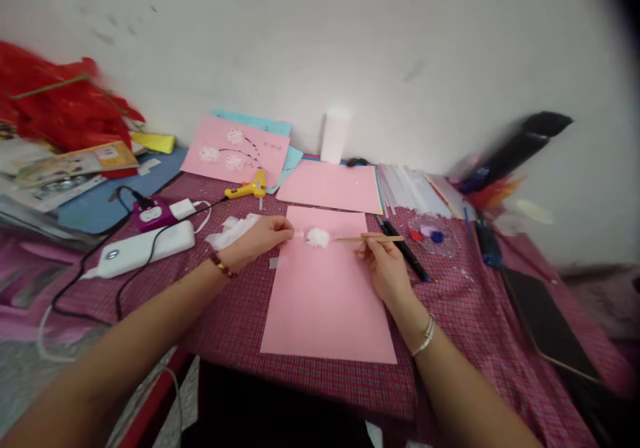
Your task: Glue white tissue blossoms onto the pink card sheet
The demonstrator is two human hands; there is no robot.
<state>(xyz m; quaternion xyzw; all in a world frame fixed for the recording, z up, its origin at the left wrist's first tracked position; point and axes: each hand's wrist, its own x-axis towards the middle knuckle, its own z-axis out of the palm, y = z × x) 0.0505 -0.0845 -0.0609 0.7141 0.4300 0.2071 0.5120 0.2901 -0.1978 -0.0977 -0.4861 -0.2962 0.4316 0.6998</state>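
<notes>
A pink sheet of paper lies on the cloth in front of me, with a fluffy white tuft near its upper part. My left hand is closed in a pinch just left of the tuft, on a small whitish bit too blurred to name. Between the fingers of my right hand is a thin wooden stick, held level, its tip pointing at the tuft from the right. Crumpled white tissue sits behind my left wrist. Dark pens lie beside my right hand.
A yellow glue gun lies behind my left hand, its cord running past a white power bank. Pink card with white flowers leans at the back. More pink sheets, glue sticks and a paint palette stand around.
</notes>
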